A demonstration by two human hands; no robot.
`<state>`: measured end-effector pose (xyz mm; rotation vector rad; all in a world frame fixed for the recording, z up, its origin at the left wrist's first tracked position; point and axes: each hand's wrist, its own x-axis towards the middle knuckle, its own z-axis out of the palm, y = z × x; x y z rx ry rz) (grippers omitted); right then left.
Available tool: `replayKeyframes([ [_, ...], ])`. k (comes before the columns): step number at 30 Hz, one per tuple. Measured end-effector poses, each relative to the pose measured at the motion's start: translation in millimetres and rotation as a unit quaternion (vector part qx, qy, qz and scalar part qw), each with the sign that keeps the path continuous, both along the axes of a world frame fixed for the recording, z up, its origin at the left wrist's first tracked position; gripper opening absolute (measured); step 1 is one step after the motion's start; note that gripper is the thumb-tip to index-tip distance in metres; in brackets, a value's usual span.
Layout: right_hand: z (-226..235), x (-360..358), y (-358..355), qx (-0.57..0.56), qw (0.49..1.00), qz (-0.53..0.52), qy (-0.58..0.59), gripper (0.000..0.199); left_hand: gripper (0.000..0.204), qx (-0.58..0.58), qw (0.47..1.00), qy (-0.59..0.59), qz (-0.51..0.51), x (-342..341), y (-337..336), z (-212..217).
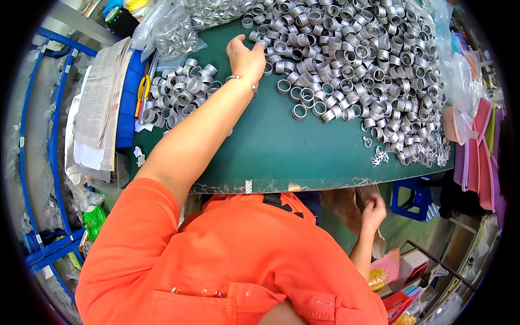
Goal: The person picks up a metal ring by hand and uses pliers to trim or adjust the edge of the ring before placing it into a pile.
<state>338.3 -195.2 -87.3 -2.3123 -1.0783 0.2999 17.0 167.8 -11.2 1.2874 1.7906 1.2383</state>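
Observation:
My left hand (246, 60) reaches across the green table to the left edge of a large heap of grey metal rings (346, 59). Its fingers are bent, and a metal ring (261, 43) shows at its fingertips; the palm side is hidden. A bracelet circles that wrist. Left of my forearm lies a smaller pile of similar rings (179, 89). Below the table's front edge, at the right, my right hand (373, 212) is closed at the edge of a brown sheet or bag (346, 208), which hangs creased beside my body.
Clear plastic bags of metal parts (176, 35) lie at the far left, near yellow-handled pliers (142, 89) and a newspaper-topped blue bin (125, 103). Small white bits (379, 156) lie by the front edge. A blue stool (411, 197) stands at the right, under pink sheets (479, 157).

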Motion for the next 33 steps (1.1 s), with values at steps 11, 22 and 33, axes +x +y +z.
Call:
replayKeyframes([
  [11, 105, -142, 211, 0.207, 0.878, 0.399, -0.164, 0.041, 0.065, -0.021, 0.981, 0.191, -0.027, 21, 26, -10],
  [22, 90, -160, 228, 0.161, 0.855, 0.465, -0.163, 0.042, 0.043, 0.093, 0.975, 0.189, -0.075, 24, -10, -21],
  [33, 89, -137, 196, 0.195, 0.841, 0.482, -0.151, 0.034, 0.053, 0.162, 0.970, 0.170, 0.064, 14, 13, -17],
])
